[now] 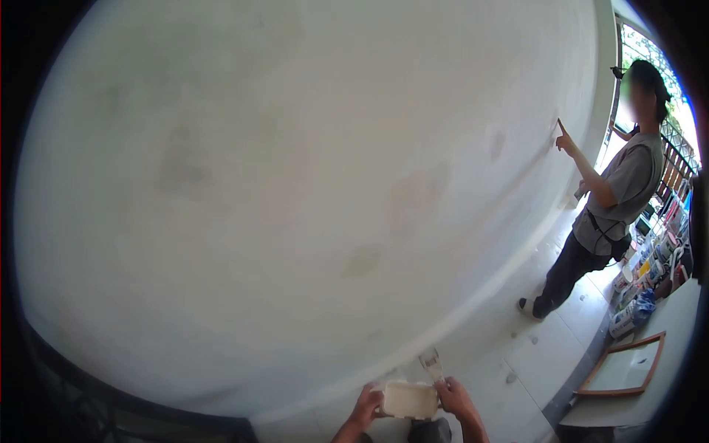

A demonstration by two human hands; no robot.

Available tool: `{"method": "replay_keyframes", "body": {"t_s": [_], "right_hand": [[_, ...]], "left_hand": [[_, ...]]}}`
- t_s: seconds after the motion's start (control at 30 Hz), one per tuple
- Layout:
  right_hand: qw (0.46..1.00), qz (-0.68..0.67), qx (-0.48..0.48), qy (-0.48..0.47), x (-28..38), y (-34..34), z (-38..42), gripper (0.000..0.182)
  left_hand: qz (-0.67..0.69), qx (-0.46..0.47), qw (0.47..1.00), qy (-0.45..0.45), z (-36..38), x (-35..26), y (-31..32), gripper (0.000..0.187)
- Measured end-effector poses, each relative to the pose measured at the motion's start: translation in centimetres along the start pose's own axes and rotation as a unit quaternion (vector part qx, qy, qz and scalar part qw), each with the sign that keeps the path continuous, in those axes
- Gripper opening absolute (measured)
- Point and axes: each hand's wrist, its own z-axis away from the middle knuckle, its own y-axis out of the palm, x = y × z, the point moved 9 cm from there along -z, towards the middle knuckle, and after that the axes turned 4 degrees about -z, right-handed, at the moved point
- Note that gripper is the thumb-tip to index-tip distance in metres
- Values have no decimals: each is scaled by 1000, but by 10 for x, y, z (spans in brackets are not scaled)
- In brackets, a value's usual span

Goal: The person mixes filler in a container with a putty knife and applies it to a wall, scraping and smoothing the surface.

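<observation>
At the bottom centre, my left hand (367,404) grips the left side of a shallow cream-coloured tray (410,399). My right hand (452,395) is at the tray's right edge, with its fingers closed round the handle of a scraper-like tool (431,361). The tool's wide end points up and away from me, over the floor. In front of both hands rises a large pale wall (295,184) with several darker, damp-looking patches.
A person (624,177) stands at the right, one finger pointing at the wall. Behind them are a window, a railing and many containers (624,279). A wood-framed panel (622,367) lies at the lower right. Pale tiles (546,354) cover the floor.
</observation>
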Motion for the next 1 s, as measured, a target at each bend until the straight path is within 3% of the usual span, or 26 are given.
{"method": "replay_keyframes", "body": {"t_s": [0.13, 0.23, 0.43, 0.6, 0.77, 1.0], "right_hand": [[996, 43, 48, -60, 105, 1, 56, 40], [991, 62, 112, -30, 174, 18, 82, 45], [956, 156, 179, -173, 255, 67, 122, 43], [924, 199, 258, -200, 282, 122, 142, 45], [883, 217, 320, -264, 307, 165, 177, 44], [889, 195, 279, -307, 334, 197, 212, 38]], "left_hand": [[39, 36, 998, 33, 75, -49, 23, 62], [93, 23, 990, 101, 111, -78, 23, 63], [133, -49, 964, 226, 176, -105, -1, 61], [223, -117, 939, 233, 215, -98, -30, 58], [208, -164, 922, 283, 253, -108, -46, 58], [176, -203, 901, 340, 302, -135, -100, 46]]}}
